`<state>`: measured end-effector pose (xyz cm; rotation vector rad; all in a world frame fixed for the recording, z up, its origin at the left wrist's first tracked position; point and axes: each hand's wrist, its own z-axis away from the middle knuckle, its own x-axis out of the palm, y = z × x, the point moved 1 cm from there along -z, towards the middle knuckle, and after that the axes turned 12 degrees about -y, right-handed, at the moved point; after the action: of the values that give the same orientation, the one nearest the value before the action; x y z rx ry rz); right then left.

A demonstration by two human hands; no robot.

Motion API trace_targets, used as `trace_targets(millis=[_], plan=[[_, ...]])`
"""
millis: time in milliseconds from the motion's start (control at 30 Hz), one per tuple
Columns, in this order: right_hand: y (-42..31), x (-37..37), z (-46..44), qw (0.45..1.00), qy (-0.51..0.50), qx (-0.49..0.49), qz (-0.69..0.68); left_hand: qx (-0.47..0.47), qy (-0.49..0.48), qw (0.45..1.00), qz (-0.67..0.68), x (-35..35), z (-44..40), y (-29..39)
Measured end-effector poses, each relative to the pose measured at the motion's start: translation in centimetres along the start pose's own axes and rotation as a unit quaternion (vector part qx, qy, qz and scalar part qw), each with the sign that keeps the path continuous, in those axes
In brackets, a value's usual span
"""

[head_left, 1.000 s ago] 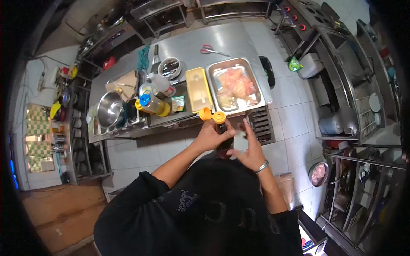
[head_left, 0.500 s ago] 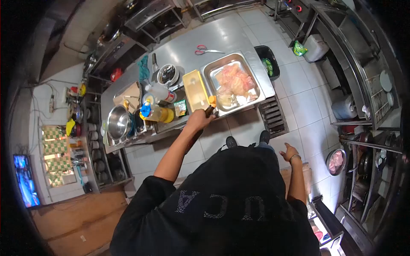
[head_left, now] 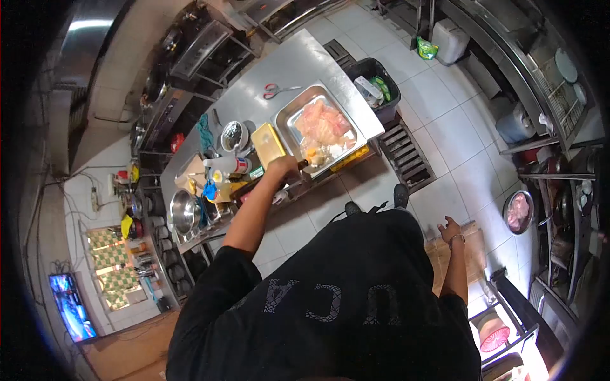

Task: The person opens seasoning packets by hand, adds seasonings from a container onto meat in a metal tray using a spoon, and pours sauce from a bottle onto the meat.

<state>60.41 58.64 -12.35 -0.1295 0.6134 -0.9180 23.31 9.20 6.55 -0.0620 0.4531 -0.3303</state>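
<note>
My left hand point(head_left: 283, 168) is closed around a dark bottle with an orange cap point(head_left: 311, 153), tilted over the near left corner of a steel tray point(head_left: 359, 138). Whether anything flows from it cannot be seen. Pale pink raw meat point(head_left: 323, 124) lies heaped in that tray. Just left of it is a yellow-rimmed rectangular container point(head_left: 269, 143). Away from the table, my right hand point(head_left: 452, 230) hangs over the floor with its fingers apart, holding nothing. Red-handled scissors point(head_left: 272, 91) lie on the steel table point(head_left: 305, 57) behind the tray.
To the left stand a white bowl with dark contents point(head_left: 234, 136), a white bottle point(head_left: 230, 165), a blue-capped bottle point(head_left: 210, 190) and a steel bowl point(head_left: 183, 211). A black bin point(head_left: 392, 105) and floor grate point(head_left: 406, 155) are right of the table. A meat bowl point(head_left: 519, 211) is farther right.
The camera view has turned and shifted. My left hand still grips the bottle, whose orange cap now overlaps the tray's corner instead of its left rim. My right hand stays apart and empty.
</note>
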Motion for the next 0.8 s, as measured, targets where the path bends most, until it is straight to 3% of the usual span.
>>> trace_targets(millis=[67, 200, 367, 467, 600, 800], plan=[[1.6, 1.2, -0.8, 0.998, 0.020, -0.013, -0.050, -0.029, -0.029, 0.998, -0.036, -1.0, 0.1, -0.4], [3.2, 2.8, -1.1, 0.999, 0.016, 0.014, -0.047, -0.035, 0.026, 0.997, -0.065, -3.2, 4.2, 1.4], [4.2, 3.8, -2.2, 0.984, -0.004, 0.005, -0.176, -0.048, 0.003, 0.993, -0.105, -3.5, 1.9, 0.5], [3.0, 2.6, -0.5, 0.983, 0.006, 0.028, -0.182, -0.044, 0.024, 0.992, -0.112, -4.6, 4.5, 2.3], [8.8, 5.2, -4.9, 0.993, 0.062, -0.002, -0.097, -0.057, -0.016, 0.992, -0.115, -4.1, 3.6, 1.7], [11.0, 6.0, -5.3, 0.981, 0.110, 0.027, -0.159, -0.073, 0.002, 0.988, -0.135, -5.2, 6.1, 2.6]])
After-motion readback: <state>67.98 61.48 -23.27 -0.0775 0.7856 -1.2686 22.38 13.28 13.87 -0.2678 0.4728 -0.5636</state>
